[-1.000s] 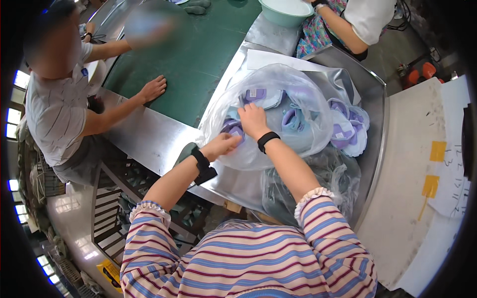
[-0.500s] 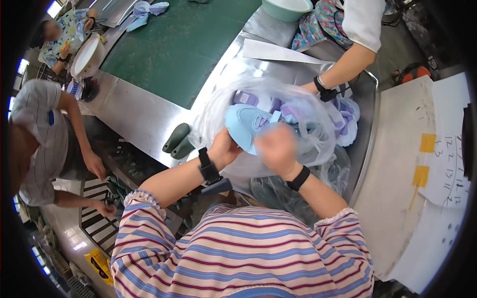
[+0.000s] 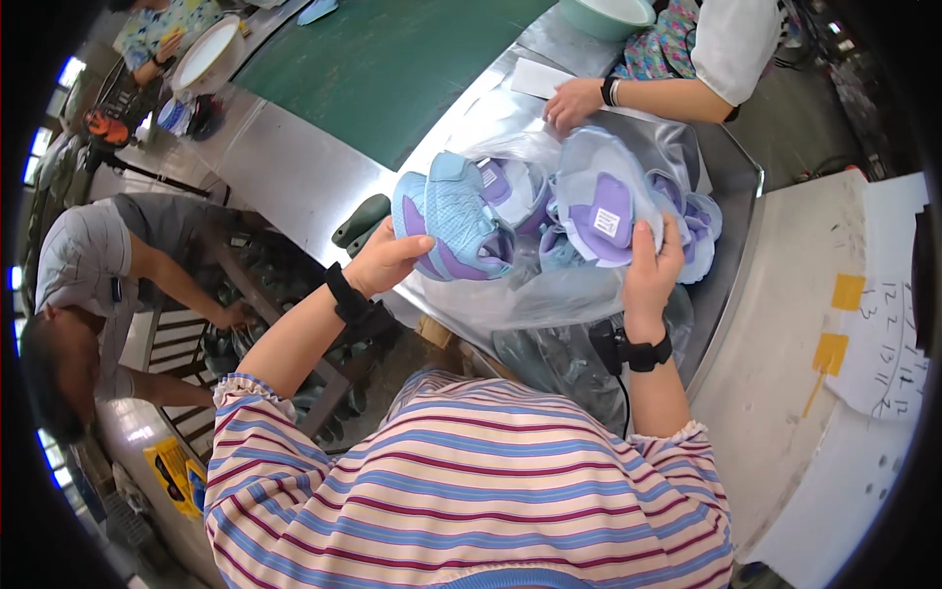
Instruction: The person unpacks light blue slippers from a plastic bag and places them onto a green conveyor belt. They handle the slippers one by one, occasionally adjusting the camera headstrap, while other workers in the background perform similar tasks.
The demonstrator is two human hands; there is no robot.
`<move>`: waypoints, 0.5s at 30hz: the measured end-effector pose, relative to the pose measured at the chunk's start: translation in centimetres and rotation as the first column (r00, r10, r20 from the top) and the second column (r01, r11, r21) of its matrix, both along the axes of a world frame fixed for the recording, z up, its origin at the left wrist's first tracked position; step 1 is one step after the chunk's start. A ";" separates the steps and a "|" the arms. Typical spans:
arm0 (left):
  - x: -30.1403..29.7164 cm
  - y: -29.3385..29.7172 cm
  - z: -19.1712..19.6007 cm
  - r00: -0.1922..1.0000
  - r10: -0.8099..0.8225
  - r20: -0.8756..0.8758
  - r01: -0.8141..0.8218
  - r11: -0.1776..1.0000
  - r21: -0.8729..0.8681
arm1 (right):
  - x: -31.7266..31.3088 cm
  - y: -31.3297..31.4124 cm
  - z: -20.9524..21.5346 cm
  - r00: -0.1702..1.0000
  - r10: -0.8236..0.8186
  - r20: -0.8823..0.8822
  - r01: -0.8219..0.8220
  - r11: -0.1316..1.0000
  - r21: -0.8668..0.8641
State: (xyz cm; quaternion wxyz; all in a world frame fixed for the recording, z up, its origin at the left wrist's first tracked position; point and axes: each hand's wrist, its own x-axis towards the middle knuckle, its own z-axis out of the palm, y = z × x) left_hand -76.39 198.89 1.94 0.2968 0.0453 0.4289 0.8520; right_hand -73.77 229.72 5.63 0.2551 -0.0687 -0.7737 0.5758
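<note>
My left hand (image 3: pixel 390 257) is closed on a light-blue and purple shoe upper (image 3: pixel 449 218), its thumb lying on the near edge. In my right hand (image 3: pixel 653 270), pinched between thumb and fingers, is another shoe upper (image 3: pixel 601 167) with its pale side up, showing a purple patch with a white label. The two uppers are held apart above an open clear plastic bag (image 3: pixel 510 306). Between them, more purple and blue shoe uppers (image 3: pixel 520 201) lie in the bag, and others (image 3: pixel 702 231) are heaped just right of my right hand.
Dark green shoe lasts (image 3: pixel 363 222) sit on the metal table edge left of the bag. A co-worker's hand (image 3: pixel 574 103) rests beyond the bag. Another person (image 3: pixel 88 265) bends over a rack at the left. A green belt (image 3: pixel 392 79) runs ahead; a pale bowl (image 3: pixel 608 14) stands beyond.
Both hands were together at one blue upper; now they are apart, each with an upper. The co-worker's hand has moved away from the bag. The person at left bends lower.
</note>
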 end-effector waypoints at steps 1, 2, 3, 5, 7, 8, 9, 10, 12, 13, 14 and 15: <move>0.3 -0.3 -0.3 1.000 0.003 -0.010 -0.003 1.000 0.010 | 0.3 -1.1 0.8 1.000 0.024 -0.009 -0.023 0.995 0.094; 0.6 -0.2 -0.6 1.000 0.015 -0.019 -0.015 0.999 0.050 | 0.7 -2.3 1.4 0.989 0.125 -0.078 -0.100 0.958 0.268; 0.9 0.1 -1.1 0.999 0.027 -0.027 -0.025 0.996 0.091 | 1.1 -3.7 1.9 0.964 0.233 -0.129 -0.155 0.885 0.438; 1.2 1.2 -1.6 0.995 0.104 0.010 -0.104 0.979 0.173 | 2.8 -7.2 2.5 0.892 0.448 -0.062 -0.325 0.732 0.599; 0.8 1.2 -1.0 0.985 0.173 0.018 -0.172 0.954 0.245 | 3.8 -8.8 1.8 0.827 0.554 -0.095 -0.467 0.771 0.434; 0.7 1.1 -0.9 0.978 0.207 0.026 -0.205 0.937 0.281 | 4.0 -9.0 1.5 0.790 0.602 -0.119 -0.535 0.771 0.347; 0.8 1.0 -1.2 0.972 0.230 0.047 -0.234 0.932 0.278 | 3.9 -8.9 1.5 0.813 0.570 -0.118 -0.556 0.820 0.134; 1.0 0.7 -1.7 0.976 0.212 0.056 -0.219 0.929 0.298 | 3.7 -8.9 1.4 0.832 0.544 -0.108 -0.553 0.829 -0.088; 1.4 0.3 -2.3 0.982 0.173 0.072 -0.187 0.923 0.337 | 2.9 -8.3 1.7 0.829 0.559 0.006 -0.548 0.815 -0.191; 1.6 0.2 -2.3 0.984 0.163 0.076 -0.179 0.924 0.338 | 2.1 -7.4 2.2 0.806 0.582 0.106 -0.578 0.813 -0.073; 1.8 0.3 -1.8 0.985 0.154 0.077 -0.171 0.925 0.340 | 1.1 -6.5 2.7 0.782 0.589 0.204 -0.609 0.792 0.045; 1.9 0.4 -1.3 0.986 0.145 0.077 -0.163 0.926 0.341 | 0.1 -5.7 1.8 0.817 0.556 0.151 -0.551 0.678 0.487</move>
